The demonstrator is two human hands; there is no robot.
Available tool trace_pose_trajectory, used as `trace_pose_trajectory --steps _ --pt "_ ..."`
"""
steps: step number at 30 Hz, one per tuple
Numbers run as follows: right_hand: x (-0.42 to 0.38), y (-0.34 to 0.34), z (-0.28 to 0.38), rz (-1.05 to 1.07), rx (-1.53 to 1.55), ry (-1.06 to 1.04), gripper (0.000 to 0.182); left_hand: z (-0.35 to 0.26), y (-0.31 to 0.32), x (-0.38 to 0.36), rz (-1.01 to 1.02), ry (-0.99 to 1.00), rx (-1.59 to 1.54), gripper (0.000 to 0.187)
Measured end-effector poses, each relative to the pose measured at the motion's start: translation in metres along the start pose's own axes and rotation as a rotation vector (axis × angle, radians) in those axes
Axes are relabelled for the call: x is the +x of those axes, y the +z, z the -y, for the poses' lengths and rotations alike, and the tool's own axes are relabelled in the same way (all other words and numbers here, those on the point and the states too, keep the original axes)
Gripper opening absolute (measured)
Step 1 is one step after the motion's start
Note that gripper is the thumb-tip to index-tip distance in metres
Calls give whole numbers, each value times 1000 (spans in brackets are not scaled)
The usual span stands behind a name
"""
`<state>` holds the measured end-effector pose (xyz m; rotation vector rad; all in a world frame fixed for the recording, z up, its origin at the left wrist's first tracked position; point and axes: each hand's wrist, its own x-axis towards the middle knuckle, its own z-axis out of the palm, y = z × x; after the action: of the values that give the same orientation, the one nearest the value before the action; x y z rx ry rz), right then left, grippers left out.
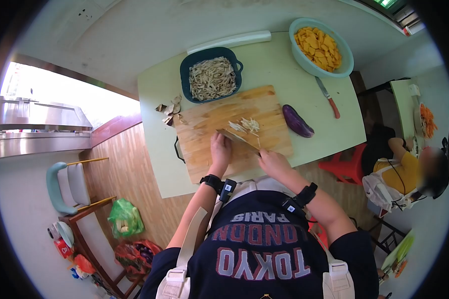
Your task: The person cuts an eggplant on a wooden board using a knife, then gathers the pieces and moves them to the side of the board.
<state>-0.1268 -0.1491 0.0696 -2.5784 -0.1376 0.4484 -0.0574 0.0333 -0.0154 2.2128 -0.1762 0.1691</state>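
Observation:
My right hand [275, 164] is closed round the handle of a kitchen knife [239, 140], whose blade slants up and left over the wooden cutting board [204, 149]. At the blade's far end is my left hand [221, 150], its fingers curled in against the blade; whatever they hold is hidden. Just beyond the blade lies a small heap of pale cut strips [248, 124]. A whole purple eggplant [298, 121] rests at the board's right edge. Behind the board, a dark basin [186, 82] holds many similar strips with dark skin edges.
A light blue bowl [346, 65] of orange slices stands at the back right. Near it lies a red-handled knife [328, 98]. Eggplant trimmings [170, 108] lie left of the board. A red stool [344, 164] and a seated person [396, 174] are to the right.

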Motion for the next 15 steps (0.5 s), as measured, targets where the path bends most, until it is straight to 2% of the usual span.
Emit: trace_pose_trajectory --steps 6,11,15 --pt "-3 2 -3 -5 23 -5 19 -1 -1 1 1 7 -8 17" --pt "10 0 5 99 21 28 17 -6 -3 4 1 -3 -22 12" --pt "40 20 11 52 13 -5 17 2 2 4 -11 3 -6 9"
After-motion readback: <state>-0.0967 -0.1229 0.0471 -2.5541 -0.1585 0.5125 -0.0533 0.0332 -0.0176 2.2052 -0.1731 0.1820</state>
